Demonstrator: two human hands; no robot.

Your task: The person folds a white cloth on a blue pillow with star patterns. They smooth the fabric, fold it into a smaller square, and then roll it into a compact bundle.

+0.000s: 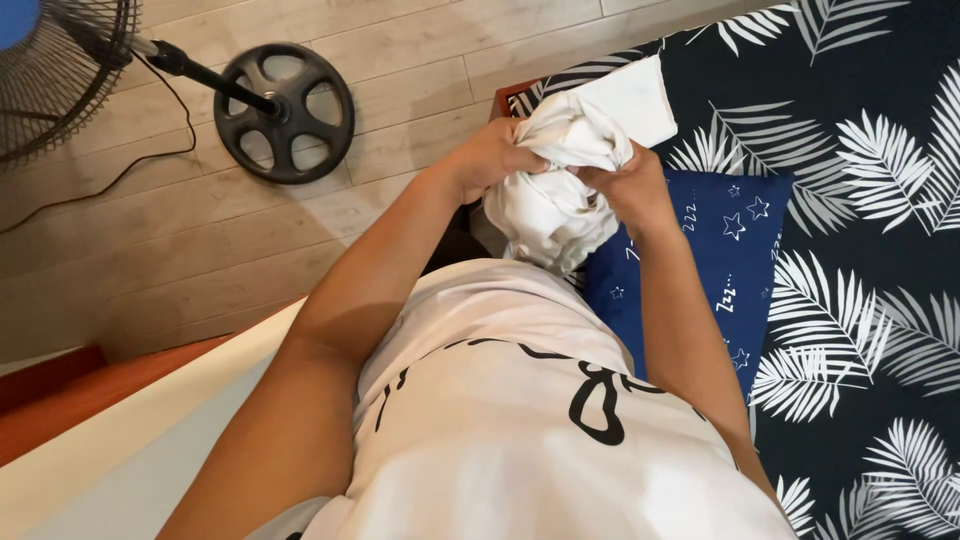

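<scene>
Where the view begins, nearest the camera, the person's white printed T-shirt (520, 400) fills the lower middle and hides the near edge of the bed. Both bare forearms rise from it and meet at a bunched white cloth (560, 175). On one side the left hand (495, 155) is clamped on the bundle's upper edge, fingers curled into the folds; on the other the right hand (630, 185) is closed on it too, so the cloth hangs between them, clear of the bed. Just beneath and beside the bundle lies a dark blue rectangular pillow with white stars (710, 250), partly covered by the right forearm. It rests on a dark bedsheet printed with white palm leaves (860, 200). Behind the bundle, a flat white folded fabric (640, 100) lies at the bed's corner. Farther off, on the pale wood-plank floor (330, 220), stands a black pedestal fan with a round spoked base (285, 112), its cord trailing left.
</scene>
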